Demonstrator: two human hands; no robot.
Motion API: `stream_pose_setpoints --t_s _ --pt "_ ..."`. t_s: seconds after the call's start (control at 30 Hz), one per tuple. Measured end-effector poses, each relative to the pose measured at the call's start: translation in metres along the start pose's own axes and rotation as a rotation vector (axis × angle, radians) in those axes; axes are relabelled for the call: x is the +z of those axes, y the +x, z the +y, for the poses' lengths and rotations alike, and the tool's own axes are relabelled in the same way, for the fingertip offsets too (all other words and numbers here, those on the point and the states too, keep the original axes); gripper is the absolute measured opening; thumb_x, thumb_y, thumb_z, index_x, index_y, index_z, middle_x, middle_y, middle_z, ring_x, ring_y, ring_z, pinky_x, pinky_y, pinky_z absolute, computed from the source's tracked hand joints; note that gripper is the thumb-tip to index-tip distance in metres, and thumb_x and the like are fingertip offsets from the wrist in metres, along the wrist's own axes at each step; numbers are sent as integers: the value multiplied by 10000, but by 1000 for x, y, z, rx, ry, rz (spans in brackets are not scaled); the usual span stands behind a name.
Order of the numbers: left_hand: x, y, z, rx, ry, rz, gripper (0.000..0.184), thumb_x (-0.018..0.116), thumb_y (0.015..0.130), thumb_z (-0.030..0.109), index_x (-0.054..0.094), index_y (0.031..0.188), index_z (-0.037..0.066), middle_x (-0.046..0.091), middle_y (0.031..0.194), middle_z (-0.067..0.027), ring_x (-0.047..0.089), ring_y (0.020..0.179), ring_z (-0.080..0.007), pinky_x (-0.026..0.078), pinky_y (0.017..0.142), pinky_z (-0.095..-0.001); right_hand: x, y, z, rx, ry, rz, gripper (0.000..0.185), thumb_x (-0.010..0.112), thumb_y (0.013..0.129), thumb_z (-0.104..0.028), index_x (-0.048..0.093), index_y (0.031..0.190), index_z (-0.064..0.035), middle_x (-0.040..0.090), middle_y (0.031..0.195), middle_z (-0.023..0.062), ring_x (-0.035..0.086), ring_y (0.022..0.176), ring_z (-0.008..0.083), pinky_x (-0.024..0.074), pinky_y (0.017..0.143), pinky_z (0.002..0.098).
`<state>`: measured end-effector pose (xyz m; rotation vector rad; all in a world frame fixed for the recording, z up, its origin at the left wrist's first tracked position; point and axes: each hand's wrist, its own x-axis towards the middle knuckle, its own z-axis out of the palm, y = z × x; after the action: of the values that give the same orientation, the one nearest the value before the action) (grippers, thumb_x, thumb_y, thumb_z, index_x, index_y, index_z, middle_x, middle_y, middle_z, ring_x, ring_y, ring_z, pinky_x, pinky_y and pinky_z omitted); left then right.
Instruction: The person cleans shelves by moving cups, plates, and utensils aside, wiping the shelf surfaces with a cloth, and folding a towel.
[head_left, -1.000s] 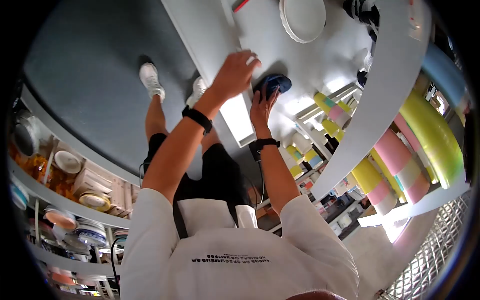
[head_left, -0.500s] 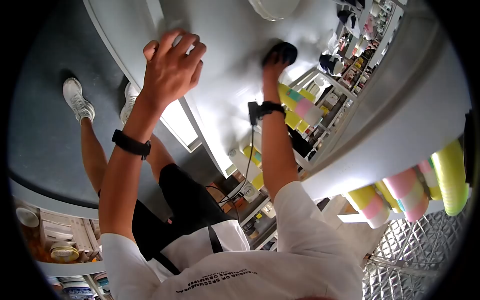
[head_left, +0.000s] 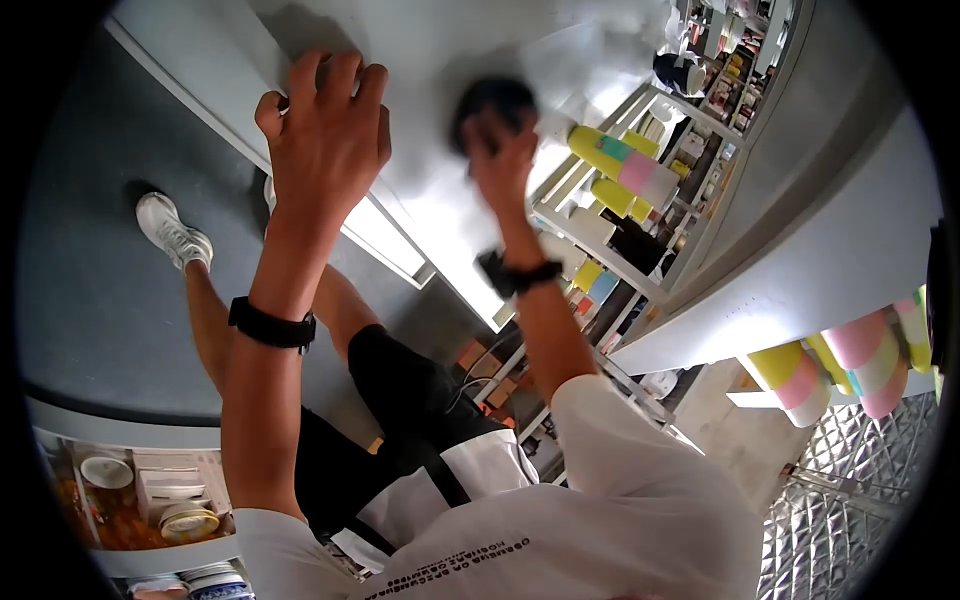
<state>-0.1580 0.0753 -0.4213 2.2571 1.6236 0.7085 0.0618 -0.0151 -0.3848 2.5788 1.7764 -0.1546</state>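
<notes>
1. Right hand (head_left: 503, 150): fingers laid over the dark cloth (head_left: 492, 100) and holding it (both are blurred).
2. Dark cloth: on the counter (head_left: 400, 45), beneath the fingers of the right hand and showing beyond them; it lies well apart from the left hand (head_left: 325, 145).
3. Left hand: raised palm down near the counter's edge, fingers bent and apart (the palm is hidden, so whether it holds anything cannot be told).
4. Wrists: a black band (head_left: 270, 325) on the left, a dark strap (head_left: 517, 272) on the right.
5. Surroundings: yellow, pink and white containers (head_left: 622, 165) to the right of the dark cloth; a white shoe (head_left: 175, 230) on the floor (head_left: 90, 290); dishes (head_left: 188, 522) on a shelf (head_left: 130, 428), lower left.
</notes>
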Motion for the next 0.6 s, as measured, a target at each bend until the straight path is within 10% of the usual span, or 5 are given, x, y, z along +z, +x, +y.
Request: stream_pose_setpoints --t_s 0.4,0.6 --pt "-17 1 -6 136 86 -162 222 663 849 341 607 1026 218 538 1152 43 460 1166 -234 309 832 -485 -22 -42 -22 -35 276 -320 263 779 799 -258 783 1060 -225 493 1237 164 469 1132 377 445 992 457" --pt "-9 -1 -5 92 76 -204 342 679 853 285 605 1183 235 554 1233 7 468 1224 -252 362 900 -521 -56 -65 20 476 1154 -408 421 587 999 -260 616 1247 80 543 1376 164 482 1314 276 373 1109 462"
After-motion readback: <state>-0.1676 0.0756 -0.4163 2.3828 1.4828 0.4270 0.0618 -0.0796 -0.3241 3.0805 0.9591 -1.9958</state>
